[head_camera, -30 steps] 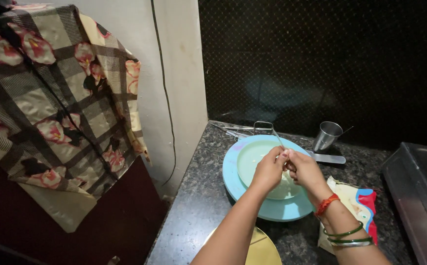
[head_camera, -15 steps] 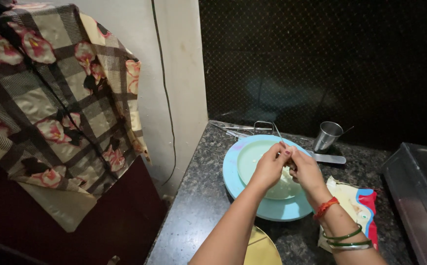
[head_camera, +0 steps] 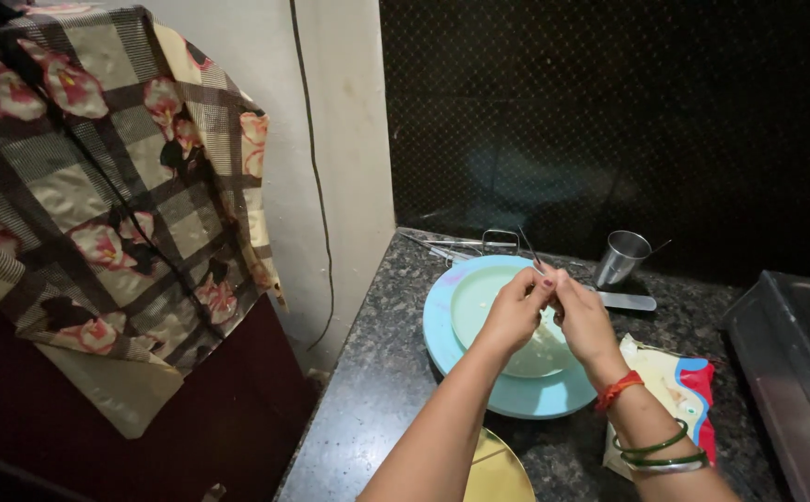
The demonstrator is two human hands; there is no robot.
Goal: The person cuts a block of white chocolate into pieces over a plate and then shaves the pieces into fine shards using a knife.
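Observation:
A light blue round plate [head_camera: 451, 346] lies on the dark speckled countertop [head_camera: 377, 390], with a pale green plate [head_camera: 472, 299] resting inside it. Both my hands hover over the plates, fingertips meeting. My left hand [head_camera: 514, 311] and my right hand [head_camera: 584, 319] pinch a small pale thing between them; it is too small to identify. A thin dark stick-like piece [head_camera: 531, 251] pokes up just above my fingers. Something whitish lies on the green plate under my hands, mostly hidden. My right wrist wears a red thread and green bangles.
A steel cup [head_camera: 623, 257] stands behind the plates, with a flat metal tool [head_camera: 626, 300] beside it and metal tongs [head_camera: 461, 244] near the wall. A colourful packet [head_camera: 679, 390] lies at right, a stove [head_camera: 796, 353] further right. A patterned cloth [head_camera: 98, 204] hangs at left.
My hands have risen slightly and drawn closer together over the plates, fingertips now touching. Nothing else has moved.

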